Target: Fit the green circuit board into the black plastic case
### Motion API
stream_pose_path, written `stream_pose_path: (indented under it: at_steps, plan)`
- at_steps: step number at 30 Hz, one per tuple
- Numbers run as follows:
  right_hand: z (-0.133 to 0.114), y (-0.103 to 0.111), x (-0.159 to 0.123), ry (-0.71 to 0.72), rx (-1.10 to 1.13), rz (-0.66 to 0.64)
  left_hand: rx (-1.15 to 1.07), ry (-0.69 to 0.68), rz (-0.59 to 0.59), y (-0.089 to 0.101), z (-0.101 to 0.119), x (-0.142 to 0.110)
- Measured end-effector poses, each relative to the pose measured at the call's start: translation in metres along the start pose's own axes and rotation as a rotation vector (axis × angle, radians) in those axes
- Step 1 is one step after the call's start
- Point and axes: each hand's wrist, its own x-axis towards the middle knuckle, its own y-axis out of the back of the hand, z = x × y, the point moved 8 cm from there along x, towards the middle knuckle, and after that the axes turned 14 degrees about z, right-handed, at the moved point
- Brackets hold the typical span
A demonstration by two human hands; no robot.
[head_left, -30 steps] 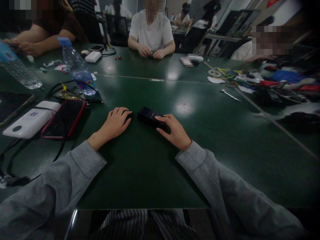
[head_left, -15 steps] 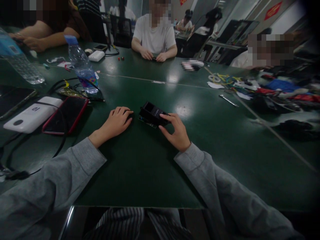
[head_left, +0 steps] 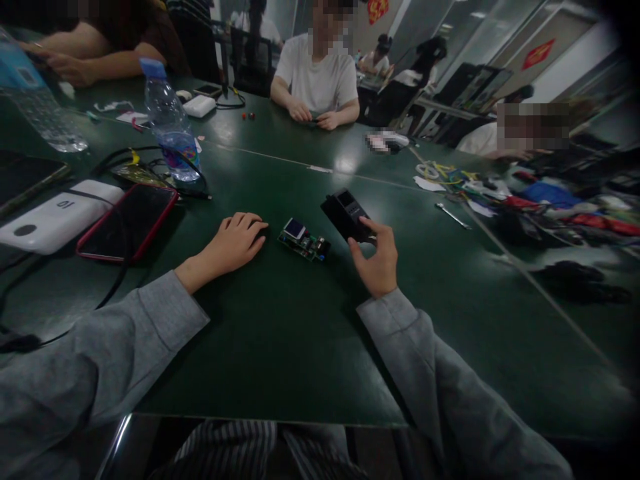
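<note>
My right hand [head_left: 377, 261] pinches a black plastic casing [head_left: 347, 214] and holds it tilted above the green table [head_left: 280, 333]. A small green circuit board [head_left: 303, 239] with a little screen lies bare on the table between my hands. My left hand [head_left: 231, 243] rests palm down just left of the board, fingers curled over something dark I cannot make out. Both arms wear grey sleeves.
At the left lie a red-edged phone [head_left: 127, 221], a white power bank [head_left: 53, 215], black cables and a water bottle [head_left: 170, 127]. A metal tool [head_left: 453, 215] and colourful clutter [head_left: 545, 200] sit at the right. Other people sit across the table, one in a white shirt [head_left: 317, 83].
My right hand lifted the black casing off the circuit board and carried it up and to the right. The board now lies uncovered. My left hand stayed put.
</note>
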Motion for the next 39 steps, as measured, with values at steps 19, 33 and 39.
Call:
stream_pose_path:
  at_steps: [19,33,39]
  plan:
    - [0.011,-0.025,-0.016,-0.060,-0.039,-0.240,-0.012,-0.005,0.002,-0.002,-0.002,-0.001]
    - [-0.036,-0.009,-0.010,-0.018,0.184,-0.033,0.015,-0.012,0.015,-0.001,-0.001,-0.001]
    - [-0.053,-0.023,-0.018,0.029,0.223,-0.196,0.020,-0.011,0.011,-0.002,-0.001,0.000]
